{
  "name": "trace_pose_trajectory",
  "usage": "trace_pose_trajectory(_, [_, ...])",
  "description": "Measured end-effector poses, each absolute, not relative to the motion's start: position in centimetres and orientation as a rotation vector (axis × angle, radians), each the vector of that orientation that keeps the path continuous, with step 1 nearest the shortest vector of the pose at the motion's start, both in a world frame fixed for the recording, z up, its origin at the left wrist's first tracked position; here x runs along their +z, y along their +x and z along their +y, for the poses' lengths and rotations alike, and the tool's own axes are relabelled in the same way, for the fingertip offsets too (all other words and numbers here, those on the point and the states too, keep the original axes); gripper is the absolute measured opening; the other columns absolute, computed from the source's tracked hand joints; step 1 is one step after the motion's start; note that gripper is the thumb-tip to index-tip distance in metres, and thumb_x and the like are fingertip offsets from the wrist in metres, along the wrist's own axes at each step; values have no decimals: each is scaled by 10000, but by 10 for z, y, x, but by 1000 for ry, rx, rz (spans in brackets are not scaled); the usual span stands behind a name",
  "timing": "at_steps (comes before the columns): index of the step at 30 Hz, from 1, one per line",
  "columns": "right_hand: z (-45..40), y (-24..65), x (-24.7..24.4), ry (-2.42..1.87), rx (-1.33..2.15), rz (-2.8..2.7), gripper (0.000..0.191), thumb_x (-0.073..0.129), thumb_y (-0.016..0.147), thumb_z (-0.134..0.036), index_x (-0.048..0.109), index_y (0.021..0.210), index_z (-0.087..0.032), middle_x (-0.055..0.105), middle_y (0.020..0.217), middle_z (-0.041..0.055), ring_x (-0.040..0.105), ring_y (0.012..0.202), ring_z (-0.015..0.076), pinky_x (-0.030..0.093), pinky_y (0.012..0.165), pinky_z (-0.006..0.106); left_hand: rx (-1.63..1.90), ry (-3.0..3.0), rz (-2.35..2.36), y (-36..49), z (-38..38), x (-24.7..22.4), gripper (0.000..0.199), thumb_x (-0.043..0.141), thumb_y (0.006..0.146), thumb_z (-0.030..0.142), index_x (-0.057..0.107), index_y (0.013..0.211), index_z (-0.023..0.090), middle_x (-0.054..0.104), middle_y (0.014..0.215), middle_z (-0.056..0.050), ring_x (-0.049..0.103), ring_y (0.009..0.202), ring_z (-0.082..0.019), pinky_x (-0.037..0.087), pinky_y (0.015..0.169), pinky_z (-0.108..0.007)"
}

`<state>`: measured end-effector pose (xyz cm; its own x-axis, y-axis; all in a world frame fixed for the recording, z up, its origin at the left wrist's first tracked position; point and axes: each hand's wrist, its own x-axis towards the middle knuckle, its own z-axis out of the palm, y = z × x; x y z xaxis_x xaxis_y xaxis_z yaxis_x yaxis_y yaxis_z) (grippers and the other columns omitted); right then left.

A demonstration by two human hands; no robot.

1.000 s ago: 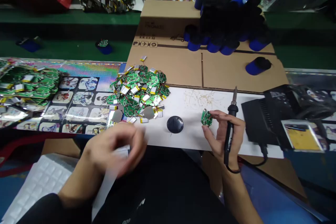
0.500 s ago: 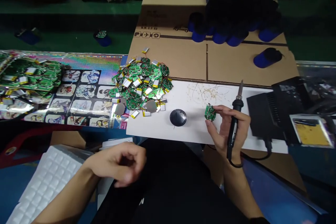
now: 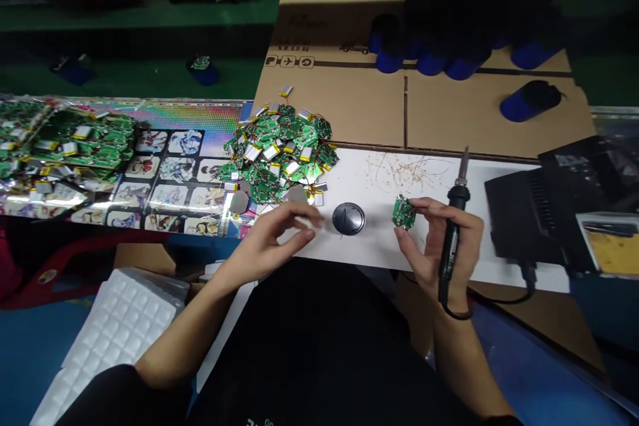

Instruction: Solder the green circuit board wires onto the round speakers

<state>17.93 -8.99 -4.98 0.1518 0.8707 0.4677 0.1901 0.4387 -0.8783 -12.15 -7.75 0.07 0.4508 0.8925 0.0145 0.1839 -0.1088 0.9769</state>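
My right hand (image 3: 444, 243) pinches a small green circuit board (image 3: 403, 212) between thumb and fingertips. A black soldering iron (image 3: 452, 233) also rests in that hand, its metal tip pointing up and away. My left hand (image 3: 274, 239) has its thumb and fingers apart with nothing between them. It hovers at the near edge of a pile of green circuit boards (image 3: 269, 166) with silver batteries wired to them. Just right of its fingertips, a round black cap-like part (image 3: 348, 219) lies on the white work surface (image 3: 369, 249).
Wire scraps (image 3: 404, 172) litter the white surface. Behind it, a cardboard sheet (image 3: 339, 106) bears several blue cylinders (image 3: 530, 101). At right stand a black box-shaped unit (image 3: 519, 213) and a tray with a yellow sponge (image 3: 612, 246). More boards (image 3: 84, 140) lie left.
My left hand has moved up and right from over my lap to the bench, and its fingers have opened. My right hand still holds the board and iron.
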Motion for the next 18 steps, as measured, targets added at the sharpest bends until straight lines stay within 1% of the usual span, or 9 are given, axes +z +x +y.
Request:
trace_pose_trajectory(2, [-92, 178, -51, -1068, 650, -1382, 569, 850, 801, -59, 591, 1256, -281, 692, 1237, 66, 717, 1217, 245, 608, 1086, 478, 761, 1809, 961, -112, -66, -8, 559, 737, 986, 200, 543, 1505, 276, 519, 1623, -148, 484, 1552, -303, 492, 1239, -452])
trace_pose_trajectory(4, [-93, 178, -51, -1102, 648, -1426, 569, 847, 816, -73, 579, 1274, -279, 703, 1282, 83, 710, 1250, 257, 594, 1112, 505, 595, 1969, 875, -97, -55, -19, 761, 726, 976, 163, 392, 1641, 319, 315, 1777, -125, 265, 1682, -317, 332, 1361, -526])
trace_pose_trajectory(5, [-94, 179, -52, -1119, 642, -1446, 567, 844, 825, -80, 574, 1281, -280, 706, 1297, 88, 709, 1259, 260, 591, 1118, 515, 543, 2004, 826, -88, -51, -25, 768, 698, 990, 148, 363, 1658, 327, 323, 1777, -117, 274, 1682, -305, 313, 1373, -525])
trace_pose_trajectory(8, [-92, 183, -52, -1158, 593, -1481, 557, 842, 841, -89, 568, 1285, -284, 715, 1299, 86, 717, 1250, 256, 591, 1121, 519, 627, 2051, 793, -61, -40, -42, 600, 685, 1014, 162, 477, 1562, 292, 574, 1584, -130, 522, 1533, -281, 457, 1289, -470])
trace_pose_trajectory(10, [-89, 188, -52, -1175, 525, -1495, 558, 847, 843, -90, 569, 1287, -282, 715, 1288, 86, 722, 1237, 252, 589, 1120, 511, 772, 2054, 908, -46, -34, -48, 500, 757, 989, 224, 558, 1445, 260, 643, 1449, -140, 617, 1412, -291, 521, 1219, -475])
trace_pose_trajectory(13, [-86, 197, -52, -1231, 437, -1529, 543, 844, 856, -105, 572, 1293, -277, 716, 1297, 97, 725, 1234, 261, 589, 1110, 515, 844, 2058, 1006, -37, -24, -47, 478, 845, 931, 307, 620, 1346, 234, 549, 1522, -180, 545, 1470, -336, 525, 1196, -509])
trace_pose_trajectory(15, [-86, 200, -52, -1273, 415, -1554, 516, 832, 875, -115, 572, 1291, -278, 721, 1300, 101, 727, 1235, 268, 599, 1091, 514, 826, 2100, 957, -40, -16, -41, 299, 811, 959, 300, 701, 1230, 235, 497, 1579, -172, 516, 1489, -338, 545, 1151, -492])
trace_pose_trajectory(17, [-87, 199, -53, -1282, 425, -1584, 491, 813, 896, -117, 570, 1290, -281, 724, 1295, 99, 730, 1235, 266, 608, 1076, 500, 851, 2148, 907, -46, -7, -34, 64, 729, 1016, 259, 755, 1068, 230, 561, 1529, -141, 593, 1379, -301, 560, 1078, -458])
trace_pose_trajectory(18, [-88, 197, -54, -1273, 441, -1605, 486, 803, 905, -114, 566, 1294, -282, 722, 1296, 101, 731, 1237, 264, 611, 1072, 493, 869, 2150, 893, -49, -3, -32, 67, 696, 1035, 238, 758, 1015, 223, 626, 1452, -126, 634, 1298, -276, 557, 1053, -441])
